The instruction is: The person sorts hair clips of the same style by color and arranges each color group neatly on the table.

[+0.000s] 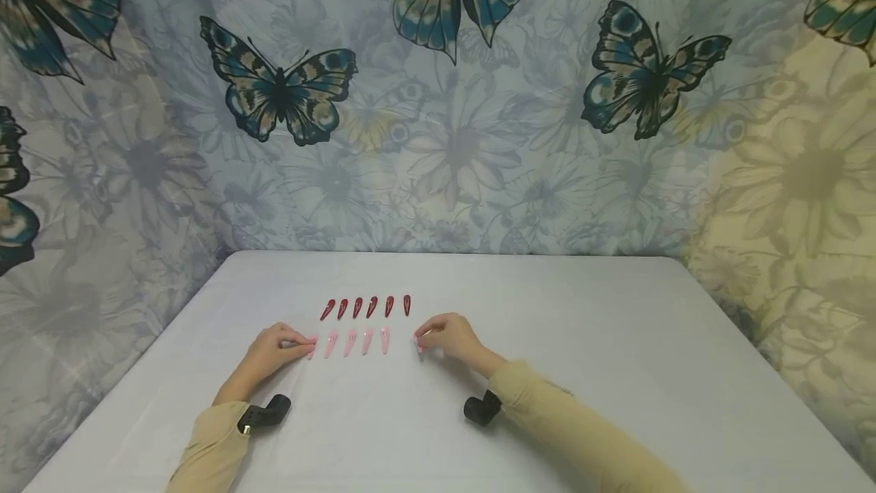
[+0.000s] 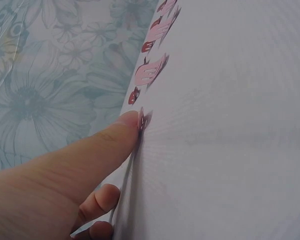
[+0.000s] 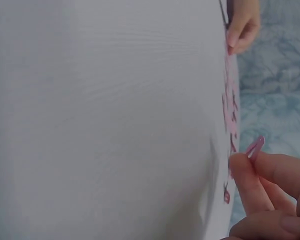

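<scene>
Pink snap hair clips lie in a row on the white table, the nearest to my left hand being the leftmost pink hair clip (image 1: 311, 347). My left hand (image 1: 270, 352) has its thumb and fingertip at that clip, which stays on the table. To the right of the row, my right hand (image 1: 448, 335) pinches another pink hair clip (image 3: 256, 147) between thumb and forefinger, just above the cloth. Behind the pink ones runs a row of dark red hair clips (image 1: 358, 308), untouched.
The white table (image 1: 582, 326) extends to both sides and in front of the rows. A butterfly-printed cloth (image 1: 465, 151) hangs behind it. Each wrist carries a black camera, the left one (image 1: 267, 413) close to the tabletop.
</scene>
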Available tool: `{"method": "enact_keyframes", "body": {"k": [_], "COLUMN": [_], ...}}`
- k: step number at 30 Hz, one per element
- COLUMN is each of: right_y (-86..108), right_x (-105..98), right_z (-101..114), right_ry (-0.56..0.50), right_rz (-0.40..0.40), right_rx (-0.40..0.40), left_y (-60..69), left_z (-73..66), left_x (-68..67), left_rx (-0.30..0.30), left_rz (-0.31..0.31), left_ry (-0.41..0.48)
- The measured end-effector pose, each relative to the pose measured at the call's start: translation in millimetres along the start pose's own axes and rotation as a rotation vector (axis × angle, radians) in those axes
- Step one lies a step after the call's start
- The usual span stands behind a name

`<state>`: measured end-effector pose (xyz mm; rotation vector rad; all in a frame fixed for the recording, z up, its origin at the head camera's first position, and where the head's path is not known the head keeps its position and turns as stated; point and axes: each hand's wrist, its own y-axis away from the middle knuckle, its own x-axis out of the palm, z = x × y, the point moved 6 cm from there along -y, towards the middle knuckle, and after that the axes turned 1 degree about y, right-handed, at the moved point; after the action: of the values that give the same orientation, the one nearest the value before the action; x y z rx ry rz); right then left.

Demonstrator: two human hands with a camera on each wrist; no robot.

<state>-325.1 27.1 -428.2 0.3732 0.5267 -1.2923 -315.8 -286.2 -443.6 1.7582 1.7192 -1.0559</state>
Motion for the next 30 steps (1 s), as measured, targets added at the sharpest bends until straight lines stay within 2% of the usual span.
{"method": "enact_keyframes", "body": {"k": [4,10,19,26,30], "right_y": [-8.0,-10.8,-8.9,-11.7,-13.2], "right_x": [14,28,28,28,26], "right_z": [7,13,16,13,13], "right_ry": [0.03,0.168,0.239,0.27,0.28], "right_rz": [0.008,-0.007,-0.104,-0.126,-0.13], "right_rx": [-0.045,-0.073,-0.069,-0.072,-0.104], "left_y": [1.5,4.2,2.0,1.3,1.8], "left_z": [2.4,1.6,1.1,-0.7,-3.0], "left_x": [-2.2,-1.2,-4.2,-3.0,-1.5], "left_rx": [-0.001,-0.007,-0.006,0.018,0.019], "left_rz": [-0.009,0.009,0.0,-0.009,-0.012], "left_ry": [-0.004,0.005,-0.003,0.011,0.021]}}
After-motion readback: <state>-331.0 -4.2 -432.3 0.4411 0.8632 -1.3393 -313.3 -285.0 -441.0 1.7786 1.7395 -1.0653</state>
